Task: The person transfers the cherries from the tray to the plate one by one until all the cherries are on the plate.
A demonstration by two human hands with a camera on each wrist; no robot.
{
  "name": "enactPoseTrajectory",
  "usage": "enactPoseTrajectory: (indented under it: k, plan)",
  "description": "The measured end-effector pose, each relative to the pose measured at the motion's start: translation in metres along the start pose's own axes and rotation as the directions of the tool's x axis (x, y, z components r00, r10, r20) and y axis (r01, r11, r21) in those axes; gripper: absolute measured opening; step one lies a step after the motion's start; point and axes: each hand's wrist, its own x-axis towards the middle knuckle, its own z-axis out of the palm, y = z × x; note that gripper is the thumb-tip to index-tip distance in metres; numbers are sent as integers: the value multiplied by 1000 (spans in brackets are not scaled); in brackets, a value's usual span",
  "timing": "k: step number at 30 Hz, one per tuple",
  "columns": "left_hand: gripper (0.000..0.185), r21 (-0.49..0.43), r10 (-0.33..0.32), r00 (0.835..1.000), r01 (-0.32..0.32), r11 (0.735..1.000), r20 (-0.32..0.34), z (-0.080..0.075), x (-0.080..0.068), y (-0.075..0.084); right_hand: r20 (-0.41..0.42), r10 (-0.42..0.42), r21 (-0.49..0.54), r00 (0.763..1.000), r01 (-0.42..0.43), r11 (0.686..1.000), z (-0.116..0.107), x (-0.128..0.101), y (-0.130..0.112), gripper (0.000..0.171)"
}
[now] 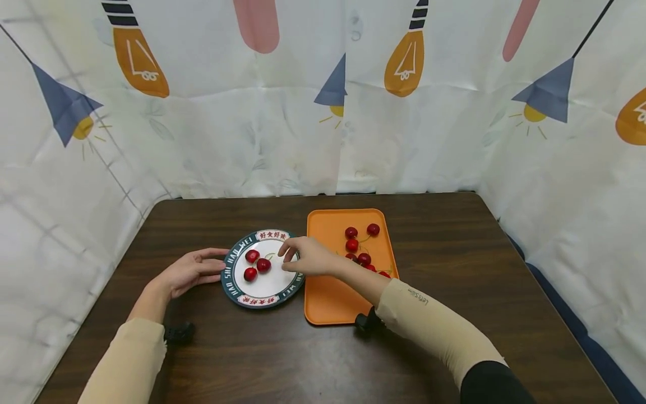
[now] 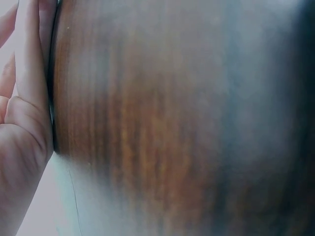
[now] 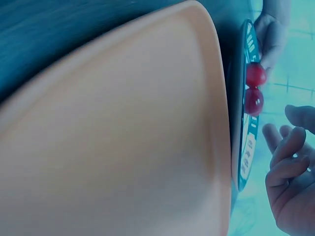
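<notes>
The right hand [image 1: 308,259] hovers over the right edge of the plate [image 1: 262,304], fingers loosely spread and holding nothing; its forearm covers part of the cherry cluster [image 1: 364,260] on the orange tray [image 1: 328,303], so the count there is unclear beyond about 6. The left hand [image 1: 189,271] lies flat on the table [image 1: 454,252], straight fingertips touching the plate's left rim. On the plate sit 3 cherries [image 1: 256,265], left of the right hand's fingers. The left wrist view is blurred, showing only the palm edge against wood grain. The right wrist view sees the plate edge-on, with only 2 cherries visible. The plate's dark rim carries the letters "HAO WEI" and red Chinese characters. Small writing on the right sleeve [image 1: 429,322] is too small to read.
</notes>
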Motion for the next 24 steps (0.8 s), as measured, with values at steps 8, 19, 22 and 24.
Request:
enactPoseTrajectory:
  k: [8, 19, 22, 24]
  plan:
    - [65, 3, 11, 1000, -11, 1000, 16, 1, -1, 3, 37, -11, 109, 999, 7, 994, -24, -29, -2, 30]
    - [67, 0, 13, 1000, -13, 1000, 16, -2, 0, 1, -42, 8, 46, 999, -6, 999, -57, -59, 7, 24]
    - [66, -11, 6, 1000, -6, 1000, 11, -2, 1, 1, -77, 17, 26, 997, -15, 1000, -64, -64, 14, 24]
    - [66, -8, 5, 1000, -5, 1000, 14, -2, 1, 1, -94, 28, 19, 995, -26, 999, -70, -68, 18, 24]
